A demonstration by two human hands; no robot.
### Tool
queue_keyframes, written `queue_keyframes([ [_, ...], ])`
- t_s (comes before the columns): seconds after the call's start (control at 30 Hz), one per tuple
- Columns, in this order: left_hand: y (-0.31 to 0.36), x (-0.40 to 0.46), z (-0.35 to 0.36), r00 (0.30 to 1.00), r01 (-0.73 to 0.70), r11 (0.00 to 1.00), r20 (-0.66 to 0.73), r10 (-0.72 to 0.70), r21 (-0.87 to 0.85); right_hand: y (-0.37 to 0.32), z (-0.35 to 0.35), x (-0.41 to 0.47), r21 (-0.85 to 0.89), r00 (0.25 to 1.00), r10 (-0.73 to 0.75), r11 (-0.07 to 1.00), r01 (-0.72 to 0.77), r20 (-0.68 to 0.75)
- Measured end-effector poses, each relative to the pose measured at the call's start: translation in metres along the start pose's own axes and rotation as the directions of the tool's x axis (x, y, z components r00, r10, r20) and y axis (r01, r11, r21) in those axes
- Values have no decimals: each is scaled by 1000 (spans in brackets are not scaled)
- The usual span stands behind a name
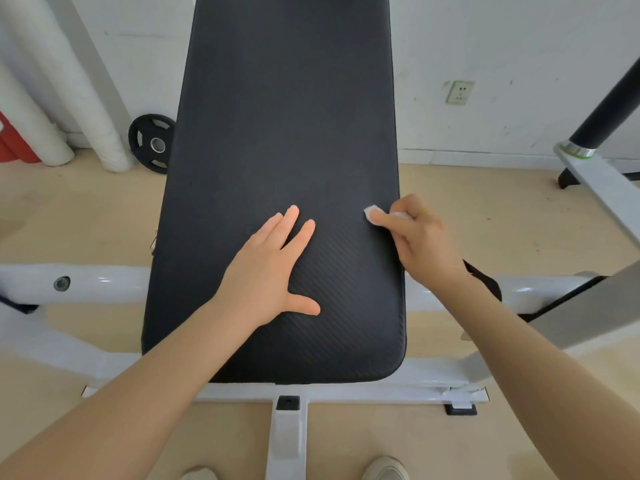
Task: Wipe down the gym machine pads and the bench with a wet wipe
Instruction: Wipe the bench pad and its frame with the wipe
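The right hand (420, 237) pinches the wet wipe (372, 213) against the right edge of the black bench pad (284, 116), whose long axis runs away from the person, while the left hand (273, 268) rests flat, fingers spread, mid-pad, leaving unwiped surface leftward and beyond.

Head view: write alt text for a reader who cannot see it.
A person's right hand presses a wet wipe against the right edge of a black bench pad, while the left hand rests flat on it. A weight plate leans by the wall.
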State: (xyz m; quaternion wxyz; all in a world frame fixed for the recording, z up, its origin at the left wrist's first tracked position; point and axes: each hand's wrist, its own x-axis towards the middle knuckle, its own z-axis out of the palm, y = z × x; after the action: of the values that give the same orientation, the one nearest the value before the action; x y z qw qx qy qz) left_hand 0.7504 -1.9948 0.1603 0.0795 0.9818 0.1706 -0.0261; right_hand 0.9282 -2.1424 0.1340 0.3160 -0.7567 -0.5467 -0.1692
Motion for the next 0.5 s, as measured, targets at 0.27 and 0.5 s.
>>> queue_keyframes([
  [0.27,0,1,-2,1000,22,1000,12,-22,-5,33,0,97,20,922,357,934,-358,-148],
  [0.5,0,-2,1,1000,-1,1000,-28,0,-12,-32,-10,-21,38,946,279,957,-289,164],
])
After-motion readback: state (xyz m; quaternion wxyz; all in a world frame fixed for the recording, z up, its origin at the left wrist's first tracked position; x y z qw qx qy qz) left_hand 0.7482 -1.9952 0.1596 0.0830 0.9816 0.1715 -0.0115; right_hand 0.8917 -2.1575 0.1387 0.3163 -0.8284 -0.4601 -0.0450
